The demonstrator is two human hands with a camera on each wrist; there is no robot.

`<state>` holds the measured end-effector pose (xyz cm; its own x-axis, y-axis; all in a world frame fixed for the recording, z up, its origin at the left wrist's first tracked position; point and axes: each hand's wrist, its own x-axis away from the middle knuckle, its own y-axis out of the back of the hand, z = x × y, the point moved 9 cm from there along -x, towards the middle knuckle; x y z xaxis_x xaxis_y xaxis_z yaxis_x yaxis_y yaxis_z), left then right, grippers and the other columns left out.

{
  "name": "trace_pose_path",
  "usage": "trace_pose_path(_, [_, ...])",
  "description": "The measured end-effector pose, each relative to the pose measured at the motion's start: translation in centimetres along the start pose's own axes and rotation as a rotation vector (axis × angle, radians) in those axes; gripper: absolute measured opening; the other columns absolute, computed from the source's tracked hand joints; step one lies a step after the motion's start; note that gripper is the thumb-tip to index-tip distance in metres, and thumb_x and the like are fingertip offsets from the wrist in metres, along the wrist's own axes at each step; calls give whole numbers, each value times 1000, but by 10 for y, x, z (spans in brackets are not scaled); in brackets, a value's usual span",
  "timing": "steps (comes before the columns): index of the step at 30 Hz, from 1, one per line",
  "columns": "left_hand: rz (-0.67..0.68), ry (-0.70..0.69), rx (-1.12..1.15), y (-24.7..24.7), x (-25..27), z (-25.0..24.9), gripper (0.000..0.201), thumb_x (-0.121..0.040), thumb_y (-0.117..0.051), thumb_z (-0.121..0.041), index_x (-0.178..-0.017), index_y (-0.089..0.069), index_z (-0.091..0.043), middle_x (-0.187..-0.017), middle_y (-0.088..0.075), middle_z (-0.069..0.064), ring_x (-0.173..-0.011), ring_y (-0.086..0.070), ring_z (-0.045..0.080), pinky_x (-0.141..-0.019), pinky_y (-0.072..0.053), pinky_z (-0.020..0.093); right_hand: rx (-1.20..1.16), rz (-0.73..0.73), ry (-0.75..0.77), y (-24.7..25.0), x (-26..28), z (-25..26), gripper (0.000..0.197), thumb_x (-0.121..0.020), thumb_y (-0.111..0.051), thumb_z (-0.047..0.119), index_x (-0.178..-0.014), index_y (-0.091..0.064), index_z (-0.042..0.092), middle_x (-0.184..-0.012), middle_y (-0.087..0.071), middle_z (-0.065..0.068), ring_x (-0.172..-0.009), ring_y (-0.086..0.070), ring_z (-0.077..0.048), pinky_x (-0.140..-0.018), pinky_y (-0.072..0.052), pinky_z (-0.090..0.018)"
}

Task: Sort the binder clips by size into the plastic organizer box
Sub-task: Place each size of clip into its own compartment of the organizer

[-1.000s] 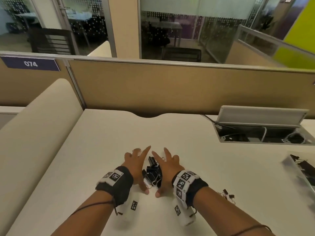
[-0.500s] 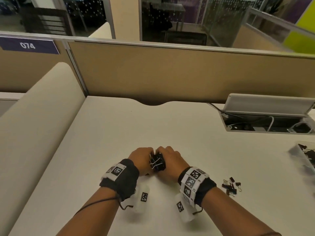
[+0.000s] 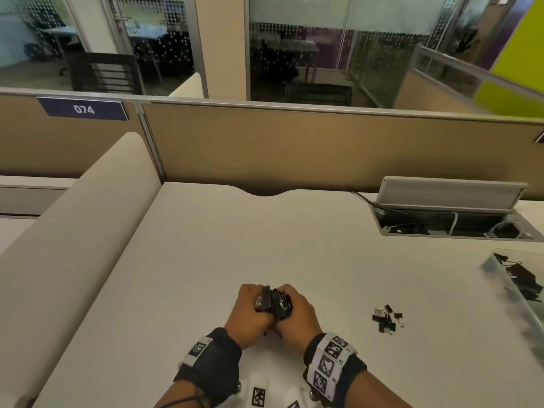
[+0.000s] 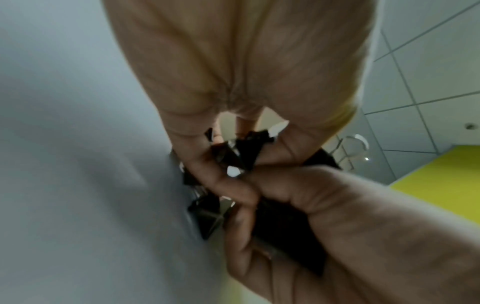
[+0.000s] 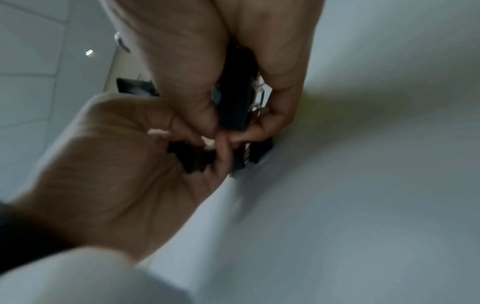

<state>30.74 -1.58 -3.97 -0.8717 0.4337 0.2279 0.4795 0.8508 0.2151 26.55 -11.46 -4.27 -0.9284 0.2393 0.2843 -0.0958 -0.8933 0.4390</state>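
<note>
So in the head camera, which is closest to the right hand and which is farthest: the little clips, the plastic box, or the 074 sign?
From the right hand:
1. The little clips, loose on the desk just to its right.
2. The plastic box, farther right at the desk's edge.
3. The 074 sign, far off to the left, up on the divider.

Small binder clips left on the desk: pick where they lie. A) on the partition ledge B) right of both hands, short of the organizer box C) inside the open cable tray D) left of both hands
B: the small binder clips lie on the desk right of the right hand, short of the organizer box.
</note>
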Motion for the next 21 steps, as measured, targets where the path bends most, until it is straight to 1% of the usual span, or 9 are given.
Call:
trace_pose_path(2, [7,22,81,-8,15,4,29,-56,-53,-5,-84,-46,-4,-88,-49,19,-66,-52,25,-48,-45,30,10,5,-12,-4,13,-8,29,-70,-64,3,-91,-59,22,-85,-66,4,-74,-61,-8,-53,-44,-14])
trace_pose_path(4, [51,29,167,-16,29,6,46,-57,-52,-5,-103,-47,-11,-92,-53,20,-66,-54,20,-49,-44,27,22,5,-6,-4,23,-12,30,-69,-63,3,-92,-59,22,-86,-65,5,-76,-60,-8,-54,-41,-12])
trace_pose_path(6, [77,29,241,-21,39,9,56,-56,-55,-7,-111,-50,-16,-98,-58,20,-69,-57,17,-53,-45,26,24,-12,4,-1,31,-14,31,-72,-61,3,-94,-58,24,-88,-64,6,-78,-60,-7,-57,-43,-12])
trace_pose_path(9, [91,50,437,-27,50,12,67,-48,-62,-15,-114,-55,-12,-107,-64,19,-93,-65,25,-73,-53,37,15,3,5,0,42,-12,32,-76,-61,6,-101,-56,25,-92,-63,9,-82,-60,-6,-60,-45,-11])
trace_pose_path(12, [61,144,772,-31,61,20,75,-44,-63,-16,-118,-55,-3,-112,-63,27,-102,-63,36,-84,-51,46,0,34,17,-2,50,-7,44,-71,-66,16,-111,-56,30,-108,-60,6,-99,-59,-10,-86,-52,-23])
trace_pose_path(14, [14,219,1007,-36,68,23,70,-56,-63,-24,-122,-55,0,-120,-60,32,-112,-58,44,-96,-47,53,4,54,33,-5,56,-5,52,-66,-64,18,-115,-53,33,-114,-54,5,-110,-53,-14,-95,-49,-29])
trace_pose_path(17, [-68,355,1228,-48,79,23,54,-90,-47,-40,-127,-56,-2,-128,-57,28,-122,-52,43,-108,-34,55,15,70,94,-10,66,5,50,-67,-60,19,-105,-48,50,-114,-48,7,-116,-42,-13,-91,-43,-22])
trace_pose_path(19, [-60,393,1259,-53,84,15,56,-94,-39,-50,-121,-58,-4,-129,-57,23,-122,-53,42,-106,-37,55,79,60,143,-15,74,12,47,-69,-57,26,-109,-47,50,-117,-44,7,-117,-37,-13,-97,-40,-26])
trace_pose_path(21, [-43,401,1196,-53,85,14,57,-95,-35,-52,-119,-60,-6,-124,-61,25,-108,-63,41,-86,-52,52,145,36,171,-21,82,17,52,-73,-55,35,-125,-46,38,-124,-39,8,-121,-33,-12,-103,-38,-29])
